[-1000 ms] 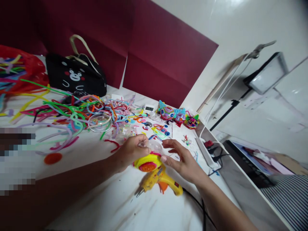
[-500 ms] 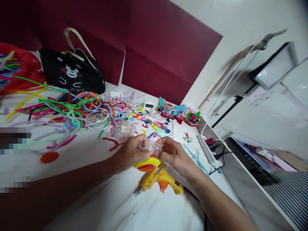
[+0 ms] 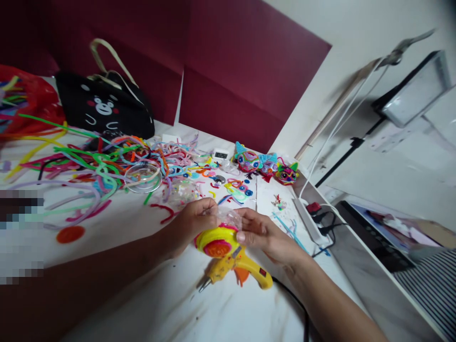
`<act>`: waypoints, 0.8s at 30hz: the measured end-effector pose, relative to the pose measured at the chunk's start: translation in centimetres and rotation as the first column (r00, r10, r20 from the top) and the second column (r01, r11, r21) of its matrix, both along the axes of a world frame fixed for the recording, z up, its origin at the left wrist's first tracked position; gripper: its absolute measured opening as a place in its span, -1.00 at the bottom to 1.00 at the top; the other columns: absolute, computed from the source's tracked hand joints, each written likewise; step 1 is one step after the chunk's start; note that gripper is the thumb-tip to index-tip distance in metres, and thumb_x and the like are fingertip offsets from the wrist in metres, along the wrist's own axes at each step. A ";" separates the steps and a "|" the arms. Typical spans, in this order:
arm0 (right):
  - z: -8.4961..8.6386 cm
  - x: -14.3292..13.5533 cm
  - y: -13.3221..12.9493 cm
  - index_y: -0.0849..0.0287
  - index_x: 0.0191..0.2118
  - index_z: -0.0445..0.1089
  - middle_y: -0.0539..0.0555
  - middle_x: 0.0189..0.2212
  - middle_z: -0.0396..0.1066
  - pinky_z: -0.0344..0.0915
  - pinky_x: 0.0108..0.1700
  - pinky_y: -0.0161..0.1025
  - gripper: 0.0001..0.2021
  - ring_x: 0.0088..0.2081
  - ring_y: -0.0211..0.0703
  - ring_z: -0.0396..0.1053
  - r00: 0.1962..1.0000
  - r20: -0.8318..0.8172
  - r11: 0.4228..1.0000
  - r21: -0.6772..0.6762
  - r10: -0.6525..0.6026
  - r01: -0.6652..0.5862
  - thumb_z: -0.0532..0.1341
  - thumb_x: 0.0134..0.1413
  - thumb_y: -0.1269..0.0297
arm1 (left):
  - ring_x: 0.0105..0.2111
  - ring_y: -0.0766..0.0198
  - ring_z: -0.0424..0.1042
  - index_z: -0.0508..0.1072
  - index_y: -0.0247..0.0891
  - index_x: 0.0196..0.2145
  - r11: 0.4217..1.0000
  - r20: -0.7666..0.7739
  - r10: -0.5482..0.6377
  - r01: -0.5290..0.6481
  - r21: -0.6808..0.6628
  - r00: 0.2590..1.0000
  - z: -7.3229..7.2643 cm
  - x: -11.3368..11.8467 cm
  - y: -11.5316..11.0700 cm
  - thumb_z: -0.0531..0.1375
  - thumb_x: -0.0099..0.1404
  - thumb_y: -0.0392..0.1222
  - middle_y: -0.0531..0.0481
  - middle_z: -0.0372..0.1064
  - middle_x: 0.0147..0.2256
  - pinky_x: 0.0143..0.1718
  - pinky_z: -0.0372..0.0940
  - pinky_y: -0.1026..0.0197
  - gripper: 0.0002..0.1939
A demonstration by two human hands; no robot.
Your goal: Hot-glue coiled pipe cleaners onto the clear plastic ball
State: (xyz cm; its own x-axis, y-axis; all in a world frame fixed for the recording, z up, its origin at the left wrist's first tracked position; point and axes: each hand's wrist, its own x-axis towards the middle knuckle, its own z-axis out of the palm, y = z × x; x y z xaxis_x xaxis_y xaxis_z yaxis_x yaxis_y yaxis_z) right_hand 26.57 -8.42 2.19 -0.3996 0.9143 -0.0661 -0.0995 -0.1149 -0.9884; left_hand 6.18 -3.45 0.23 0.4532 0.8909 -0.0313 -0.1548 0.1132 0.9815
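My left hand (image 3: 197,221) is closed, its curled fingers at the left side of a crumpled clear plastic bag (image 3: 229,217). At the bag's right side, my right hand (image 3: 261,232) pinches it, the thumb lying against the edge of a round yellow craft piece (image 3: 210,234). This piece has a pink rim and an orange spiral centre; it sits below the bag, between both hands, and its back is hidden. Just under it a yellow hot glue gun (image 3: 223,268) with an orange trigger lies on the table, metal nozzle pointing left.
Pipe cleaners (image 3: 107,166) heap at the left around a clear round dish (image 3: 143,178). An orange disc (image 3: 70,234) lies nearer me. Finished colourful craft heads (image 3: 247,161) and a small digital clock (image 3: 221,154) stand behind. A power strip (image 3: 308,221) with plugs runs along the right edge.
The round yellow piece has tilted up and shows more of its orange centre. My right thumb has come down onto its edge, and the hands have shifted slightly. The glue gun stays put.
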 end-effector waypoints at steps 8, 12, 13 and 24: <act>-0.9 0.4 0.3 0.09 -0.04 0.47 0.00 -0.21 0.58 0.40 -0.09 -0.30 -0.51 -0.18 -0.21 0.54 0.998 -0.054 1.000 0.012 -0.014 0.014 0.59 -0.11 0.25 | -0.53 0.38 0.19 0.31 -0.24 -0.44 0.997 0.059 -0.024 0.028 -0.068 0.998 -0.6 0.1 0.0 0.36 -0.05 -0.01 0.18 0.23 -0.54 -0.52 0.08 0.32 -0.65; -1.0 0.7 0.5 0.09 -0.05 0.45 0.02 -0.21 0.58 0.40 -0.08 -0.26 -0.50 -0.17 -0.17 0.53 0.999 -0.042 1.000 0.011 -0.020 0.020 0.58 -0.11 0.23 | -0.53 0.37 0.17 0.32 -0.22 -0.45 0.995 0.077 -0.005 0.013 -0.097 0.997 -0.5 0.4 0.0 0.39 -0.01 0.04 0.19 0.22 -0.54 -0.50 0.08 0.30 -0.62; -1.1 0.8 0.5 0.09 -0.05 0.44 0.02 -0.20 0.58 0.40 -0.08 -0.25 -0.49 -0.16 -0.16 0.53 0.999 -0.033 1.000 0.010 -0.022 0.022 0.58 -0.12 0.22 | -0.53 0.37 0.17 0.31 -0.22 -0.45 0.994 0.089 0.003 0.007 -0.107 0.996 -0.5 0.4 0.0 0.39 0.00 0.05 0.19 0.21 -0.55 -0.50 0.08 0.30 -0.61; -1.0 1.8 0.6 0.08 0.00 0.44 0.00 -0.19 0.56 0.38 -0.05 -0.26 -0.49 -0.15 -0.18 0.51 0.999 -0.030 1.000 0.009 0.011 -0.011 0.57 -0.08 0.23 | -0.42 0.24 0.35 0.49 -0.28 -0.37 0.971 0.118 -0.108 0.131 -0.202 0.987 -0.6 0.3 -0.2 0.49 -0.08 0.12 0.02 0.44 -0.44 -0.38 0.20 0.23 -0.52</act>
State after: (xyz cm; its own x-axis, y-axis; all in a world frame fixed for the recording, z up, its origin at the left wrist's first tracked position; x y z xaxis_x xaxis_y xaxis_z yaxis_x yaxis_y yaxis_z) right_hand 28.40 -7.84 1.18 -0.4113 0.9103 -0.0463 -0.1277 -0.1079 -0.9859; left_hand 6.52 -3.60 -0.39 0.5666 0.8089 -0.1567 -0.2285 0.3370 0.9134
